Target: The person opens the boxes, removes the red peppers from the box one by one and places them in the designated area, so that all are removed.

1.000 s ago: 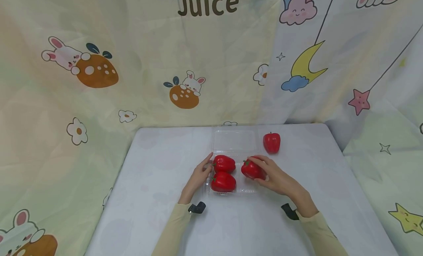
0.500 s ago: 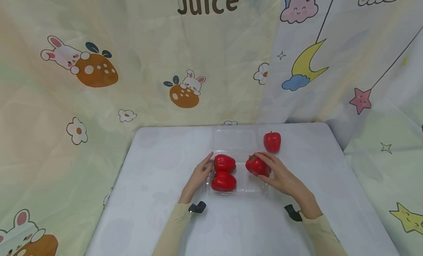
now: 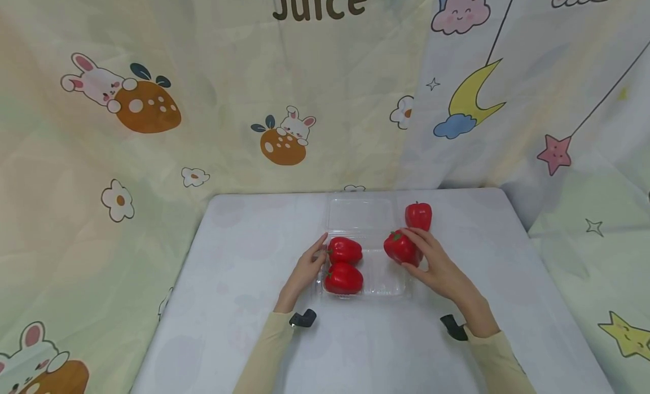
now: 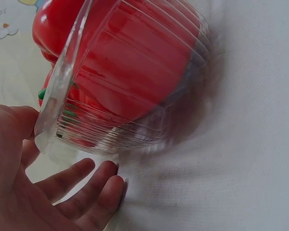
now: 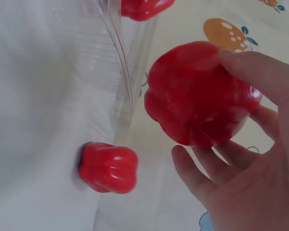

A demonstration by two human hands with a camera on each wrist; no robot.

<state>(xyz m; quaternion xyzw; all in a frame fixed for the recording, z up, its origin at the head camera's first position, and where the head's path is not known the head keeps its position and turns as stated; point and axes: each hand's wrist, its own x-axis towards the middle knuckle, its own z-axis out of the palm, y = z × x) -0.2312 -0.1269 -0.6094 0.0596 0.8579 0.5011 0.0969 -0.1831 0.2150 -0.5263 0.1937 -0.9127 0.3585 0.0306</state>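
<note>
My right hand (image 3: 439, 267) grips a red bell pepper (image 3: 401, 248) with thumb and fingers, over the right side of a clear plastic clamshell container (image 3: 386, 281). In the right wrist view this bell pepper (image 5: 197, 96) is held above the container's rim. Two more red bell peppers, a rear one (image 3: 345, 250) and a front one (image 3: 343, 279), lie on their sides in the left half of the container. At its left edge my left hand (image 3: 306, 270) pinches the rim between thumb and finger, the other fingers (image 4: 103, 192) stretched loosely below the wall.
Another red bell pepper (image 3: 418, 215) stands on the white table (image 3: 244, 258), behind the held one and right of the container's open lid (image 3: 360, 214). A printed cloth (image 3: 213, 89) hangs along the back of the table.
My right hand has lifted the held bell pepper and carried it to the right and back, away from the two in the container. My left hand has stayed at the rim.
</note>
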